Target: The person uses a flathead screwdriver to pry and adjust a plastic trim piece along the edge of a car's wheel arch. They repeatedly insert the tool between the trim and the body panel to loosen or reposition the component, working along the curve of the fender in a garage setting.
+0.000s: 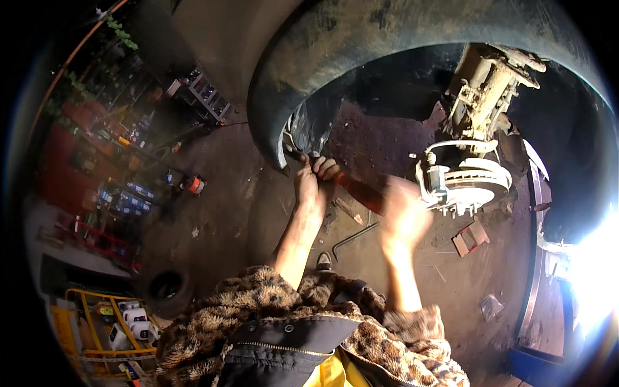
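Observation:
My left hand [317,184] is raised to the lower lip of a dark curved fender [264,109], its fingers curled closed. A reddish-brown handle-like bar [361,192] runs from those fingers across to my right hand [403,209], thicker toward the right. The right hand is smeared by motion but looks closed round that thicker end. What tip the bar has is hidden by the left hand and the fender's edge. Right of my hands stand a bare brake disc [474,187] with studs and a caliper [437,182], below a dirt-caked strut [490,97].
On the floor lie a bent metal bar [351,240], an open cardboard box [471,237] and a crumpled plastic bag [491,307]. A tyre [169,287] and a yellow rack [76,322] with bottles are at left. Bright light glares at the right edge.

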The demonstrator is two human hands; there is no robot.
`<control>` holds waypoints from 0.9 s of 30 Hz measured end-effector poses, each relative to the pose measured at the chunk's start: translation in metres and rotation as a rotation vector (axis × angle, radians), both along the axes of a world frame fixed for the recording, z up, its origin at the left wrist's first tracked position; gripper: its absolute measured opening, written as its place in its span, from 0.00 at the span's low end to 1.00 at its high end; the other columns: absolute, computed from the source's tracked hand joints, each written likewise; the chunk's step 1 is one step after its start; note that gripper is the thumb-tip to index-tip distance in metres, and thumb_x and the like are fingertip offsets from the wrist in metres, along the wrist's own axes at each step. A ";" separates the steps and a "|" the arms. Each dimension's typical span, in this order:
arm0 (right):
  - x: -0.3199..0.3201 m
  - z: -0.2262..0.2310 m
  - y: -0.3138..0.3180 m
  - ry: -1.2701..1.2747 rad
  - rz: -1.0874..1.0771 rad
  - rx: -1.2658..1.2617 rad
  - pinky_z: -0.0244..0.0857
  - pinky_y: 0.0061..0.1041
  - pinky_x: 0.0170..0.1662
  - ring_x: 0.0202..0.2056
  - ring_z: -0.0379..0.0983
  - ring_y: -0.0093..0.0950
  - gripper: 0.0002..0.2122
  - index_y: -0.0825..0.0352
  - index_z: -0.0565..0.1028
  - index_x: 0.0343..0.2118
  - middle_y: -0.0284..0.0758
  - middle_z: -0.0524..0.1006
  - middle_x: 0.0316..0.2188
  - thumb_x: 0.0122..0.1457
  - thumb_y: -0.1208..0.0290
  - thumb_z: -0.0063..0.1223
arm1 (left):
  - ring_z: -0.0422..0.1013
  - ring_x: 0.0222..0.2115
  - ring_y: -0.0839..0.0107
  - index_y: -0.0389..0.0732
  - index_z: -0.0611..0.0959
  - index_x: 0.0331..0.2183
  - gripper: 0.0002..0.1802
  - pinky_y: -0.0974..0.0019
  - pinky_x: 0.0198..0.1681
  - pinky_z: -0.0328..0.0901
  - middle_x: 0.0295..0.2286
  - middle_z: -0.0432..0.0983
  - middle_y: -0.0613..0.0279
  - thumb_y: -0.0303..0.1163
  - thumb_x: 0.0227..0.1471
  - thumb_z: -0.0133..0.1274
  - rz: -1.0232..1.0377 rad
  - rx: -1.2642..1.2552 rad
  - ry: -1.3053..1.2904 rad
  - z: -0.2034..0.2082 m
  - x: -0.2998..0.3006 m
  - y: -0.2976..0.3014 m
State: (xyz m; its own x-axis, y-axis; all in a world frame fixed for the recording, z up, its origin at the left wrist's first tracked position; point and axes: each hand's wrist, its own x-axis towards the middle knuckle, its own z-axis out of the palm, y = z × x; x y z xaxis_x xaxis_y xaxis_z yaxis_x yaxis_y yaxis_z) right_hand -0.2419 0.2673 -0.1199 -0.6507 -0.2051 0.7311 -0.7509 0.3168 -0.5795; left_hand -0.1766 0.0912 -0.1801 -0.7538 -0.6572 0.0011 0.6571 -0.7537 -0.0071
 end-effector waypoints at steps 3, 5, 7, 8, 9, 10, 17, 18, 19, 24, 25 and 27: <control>0.004 -0.008 -0.026 -0.625 0.460 0.025 0.59 0.24 0.20 0.14 0.60 0.22 0.14 0.73 0.75 0.22 0.45 0.70 0.13 0.56 0.64 0.52 | 0.49 0.18 0.78 0.47 0.67 0.25 0.14 0.74 0.22 0.50 0.17 0.51 0.72 0.41 0.60 0.38 0.135 -0.125 -0.236 0.030 0.015 0.011; -0.001 0.001 -0.021 -0.570 0.640 0.213 0.67 0.25 0.33 0.29 0.76 0.27 0.13 0.73 0.77 0.32 0.45 0.78 0.26 0.54 0.64 0.55 | 0.50 0.19 0.77 0.46 0.67 0.25 0.15 0.74 0.24 0.51 0.17 0.52 0.72 0.43 0.59 0.40 0.081 -0.092 -0.183 0.026 0.019 0.006; -0.012 -0.013 -0.024 -0.545 0.782 0.356 0.68 0.26 0.35 0.31 0.77 0.31 0.16 0.71 0.75 0.38 0.47 0.78 0.28 0.52 0.63 0.57 | 0.55 0.22 0.75 0.44 0.68 0.27 0.15 0.70 0.29 0.57 0.20 0.56 0.70 0.45 0.58 0.42 0.108 -0.271 -0.273 0.017 0.025 0.003; -0.016 -0.017 -0.024 -0.529 0.852 0.425 0.68 0.27 0.36 0.32 0.77 0.34 0.18 0.71 0.75 0.41 0.47 0.78 0.28 0.51 0.63 0.58 | 0.58 0.24 0.74 0.43 0.70 0.29 0.16 0.67 0.33 0.61 0.21 0.59 0.69 0.46 0.58 0.42 0.113 -0.350 -0.276 0.015 0.029 0.003; -0.020 -0.015 -0.023 -0.466 0.802 0.491 0.68 0.28 0.35 0.31 0.77 0.35 0.19 0.69 0.75 0.42 0.48 0.77 0.28 0.50 0.61 0.59 | 0.61 0.26 0.72 0.42 0.70 0.30 0.16 0.64 0.36 0.62 0.23 0.61 0.67 0.46 0.58 0.41 0.129 -0.410 -0.353 0.009 0.027 0.002; -0.023 -0.011 -0.020 -0.402 0.753 0.556 0.69 0.29 0.35 0.30 0.77 0.37 0.20 0.67 0.75 0.43 0.48 0.77 0.27 0.49 0.60 0.60 | 0.63 0.28 0.70 0.41 0.70 0.32 0.17 0.61 0.39 0.63 0.24 0.63 0.65 0.47 0.58 0.41 0.147 -0.470 -0.430 0.003 0.027 0.002; -0.042 -0.025 -0.032 0.078 0.582 0.676 0.68 0.34 0.25 0.18 0.73 0.41 0.24 0.54 0.74 0.46 0.44 0.73 0.15 0.45 0.51 0.59 | 0.66 0.30 0.67 0.40 0.70 0.32 0.23 0.56 0.42 0.65 0.26 0.66 0.62 0.53 0.57 0.41 0.280 -0.503 -0.694 -0.006 0.042 -0.015; -0.048 -0.023 -0.031 0.117 0.559 0.674 0.68 0.34 0.24 0.18 0.73 0.41 0.24 0.54 0.74 0.47 0.44 0.73 0.14 0.46 0.51 0.59 | 0.65 0.28 0.69 0.40 0.70 0.30 0.24 0.57 0.41 0.65 0.25 0.65 0.63 0.54 0.56 0.41 0.282 -0.495 -0.678 -0.002 0.037 -0.015; -0.053 -0.023 -0.029 0.177 0.540 0.675 0.67 0.33 0.22 0.15 0.72 0.38 0.23 0.53 0.75 0.46 0.42 0.72 0.12 0.46 0.50 0.58 | 0.62 0.24 0.72 0.43 0.68 0.27 0.25 0.62 0.35 0.64 0.22 0.62 0.67 0.57 0.55 0.40 0.298 -0.449 -0.719 0.005 0.028 -0.011; -0.054 -0.029 -0.037 0.359 0.518 0.659 0.65 0.32 0.18 0.14 0.71 0.33 0.24 0.52 0.74 0.46 0.38 0.70 0.10 0.46 0.49 0.58 | 0.56 0.20 0.75 0.47 0.66 0.25 0.24 0.68 0.28 0.57 0.19 0.57 0.72 0.59 0.55 0.39 0.381 -0.288 -0.693 0.002 0.034 -0.014; -0.061 -0.025 -0.034 0.381 0.493 0.676 0.64 0.32 0.17 0.13 0.71 0.32 0.24 0.52 0.74 0.46 0.37 0.70 0.11 0.46 0.49 0.57 | 0.55 0.20 0.76 0.48 0.65 0.25 0.23 0.69 0.27 0.56 0.18 0.56 0.72 0.59 0.55 0.39 0.361 -0.275 -0.670 0.003 0.025 -0.013; -0.072 -0.026 -0.033 0.446 0.507 0.586 0.64 0.32 0.16 0.14 0.71 0.32 0.24 0.52 0.74 0.46 0.37 0.72 0.14 0.45 0.49 0.58 | 0.54 0.19 0.76 0.49 0.65 0.24 0.23 0.70 0.26 0.54 0.18 0.54 0.73 0.59 0.55 0.39 0.340 -0.280 -0.657 0.003 0.020 -0.012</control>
